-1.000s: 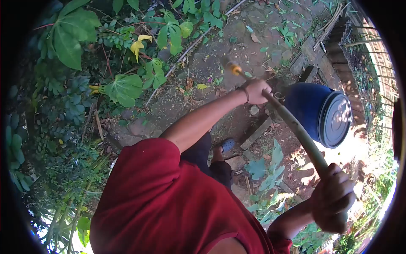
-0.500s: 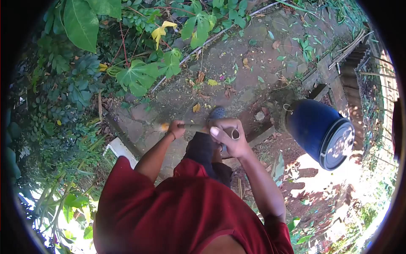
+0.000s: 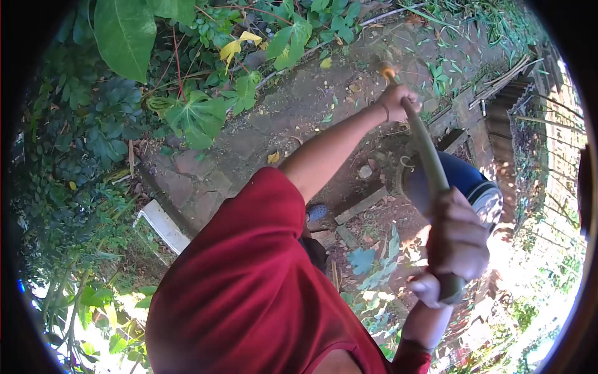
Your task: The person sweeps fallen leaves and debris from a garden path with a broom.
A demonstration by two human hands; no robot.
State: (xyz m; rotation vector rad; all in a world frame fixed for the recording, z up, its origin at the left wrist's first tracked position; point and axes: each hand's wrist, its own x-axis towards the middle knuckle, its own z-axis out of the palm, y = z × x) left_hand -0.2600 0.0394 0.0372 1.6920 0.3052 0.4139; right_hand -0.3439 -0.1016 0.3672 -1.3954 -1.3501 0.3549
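Note:
A long greenish-brown stick (image 3: 426,146) runs from the upper middle down to the lower right, held in both hands. My left hand (image 3: 396,103) is closed around its farther part, with the arm stretched out across my body. Beyond that hand the far end shows an orange collar (image 3: 388,72) and a blurred brownish tip whose kind I cannot make out. My right hand (image 3: 459,240) grips the nearer part, and the stick's thick butt pokes out below the fist. Behind the stick stands a blue barrel (image 3: 461,171), partly hidden by it and by my right hand.
Dense leafy plants (image 3: 81,118) fill the left side and the top. A paved path (image 3: 261,128) with scattered leaves crosses the middle. Stone edging (image 3: 361,206) lies near my shoe (image 3: 316,212). A white slab-like object (image 3: 163,225) rests at the left; stick fencing (image 3: 564,174) lines the right.
Both hands have swung the stick to the right, from in front of my legs to over the barrel. My left arm now reaches far forward, and my right hand is lower and closer.

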